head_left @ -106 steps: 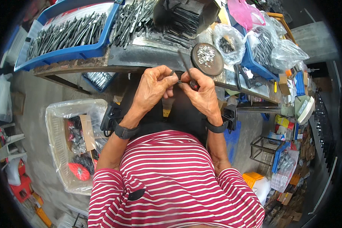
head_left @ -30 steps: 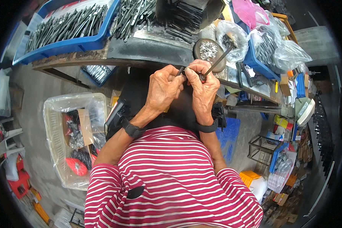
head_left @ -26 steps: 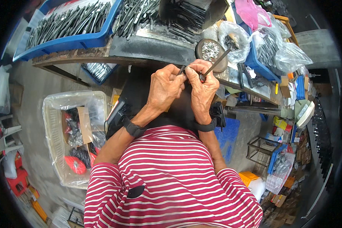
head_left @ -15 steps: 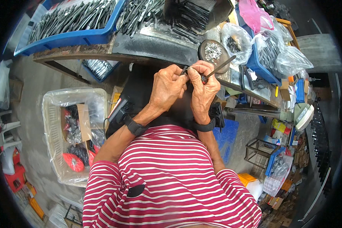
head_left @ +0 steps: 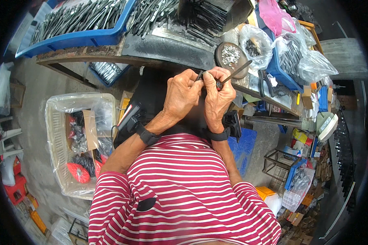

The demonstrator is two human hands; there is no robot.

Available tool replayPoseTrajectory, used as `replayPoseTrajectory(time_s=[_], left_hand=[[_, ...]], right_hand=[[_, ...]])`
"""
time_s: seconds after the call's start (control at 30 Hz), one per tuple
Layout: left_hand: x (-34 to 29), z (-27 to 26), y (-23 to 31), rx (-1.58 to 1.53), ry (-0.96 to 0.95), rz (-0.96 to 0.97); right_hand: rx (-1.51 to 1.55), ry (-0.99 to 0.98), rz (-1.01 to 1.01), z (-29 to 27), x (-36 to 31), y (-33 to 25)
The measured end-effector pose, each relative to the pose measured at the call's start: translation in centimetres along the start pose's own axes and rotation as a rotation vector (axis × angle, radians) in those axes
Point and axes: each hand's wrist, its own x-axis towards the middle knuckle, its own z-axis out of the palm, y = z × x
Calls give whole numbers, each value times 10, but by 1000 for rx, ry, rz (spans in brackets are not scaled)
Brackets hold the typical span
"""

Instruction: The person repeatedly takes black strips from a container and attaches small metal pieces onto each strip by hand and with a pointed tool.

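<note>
So, the workbench point(head_left: 79, 55) ran across the top of the frame, its front edge bowed by the lens. Person's striped shirt point(head_left: 188, 183), red and white, filled the lower centre. Cream crate point(head_left: 56, 143), lined with clear plastic, sat on the floor at left; cardboard and red bundles point(head_left: 78, 172) inside.

Blue tray point(head_left: 75, 42), upper left, on the bench, packed with thin dark strips point(head_left: 84, 20). More strips lay loose just right of it, top centre. Blue bin point(head_left: 286, 77), upper right, held clear bags of dark parts; pink bag point(head_left: 276, 16) at its far end.

Both hands were close together at upper centre, in front of the bench edge, black straps on the wrists. Left hand point(head_left: 182, 93): thumb and index pinched nearly closed on a small dark piece, other fingers curled in. Right hand point(head_left: 218, 98): thumb and index tips drawn together right by that piece, grip on it partly hidden; curled fingers held a dark rod.

Round brown dish point(head_left: 219, 57) sat on the bench just beyond the right hand. Dark-handled pliers point(head_left: 266, 83) lay right of it. Dark rod point(head_left: 238, 72) slanted up-right, overlapping the dish in view. Small dark piece point(head_left: 200, 75) was between the fingertips, upper centre. Silver bits point(head_left: 230, 54) were heaped in the dish.
</note>
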Motion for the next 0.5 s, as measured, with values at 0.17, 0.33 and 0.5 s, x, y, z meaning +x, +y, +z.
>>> replayPoseTrajectory(time_s=[0.17,0.33,0.5], left_hand=[[0,3,-6,136,59,122],[2,5,-17,356,190,387],[2,7,-19,434,200,462]], right_hand=[[-90,32,-89,3,-2,1],[-71,44,3,4,-7,-2],[2,33,18,3,-9,10]])
